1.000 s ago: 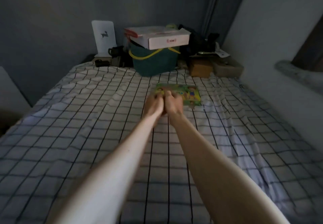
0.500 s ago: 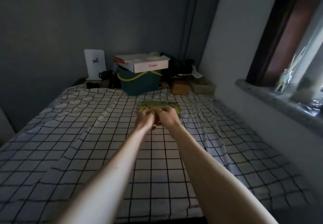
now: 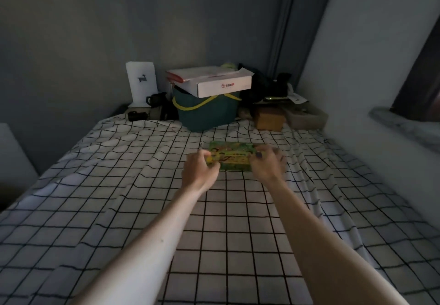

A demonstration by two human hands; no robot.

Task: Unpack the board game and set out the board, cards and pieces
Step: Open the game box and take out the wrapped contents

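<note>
Board game box on checked bed sheet, held at both ends by two bare hands.

Left to right: white panel with a small dark animal figure (image 3: pixel 142 83), upright against the far wall; dark mug (image 3: pixel 156 99) at its foot; teal bucket (image 3: pixel 206 111) with yellow handle, carrying a white cardboard box (image 3: pixel 214 82) tilted across its top; brown box (image 3: pixel 270 118) beside it on the right. Mid-bed, on the checked sheet (image 3: pixel 119 185): left hand (image 3: pixel 198 170), grip curled round the left end of the game box (image 3: pixel 229 158); box is green and yellow with cartoon print, lying flat, long side across; right hand (image 3: pixel 267 161), grip curled over the right end, fingers blurred. Window ledge (image 3: pixel 404 123) at far right.
</note>
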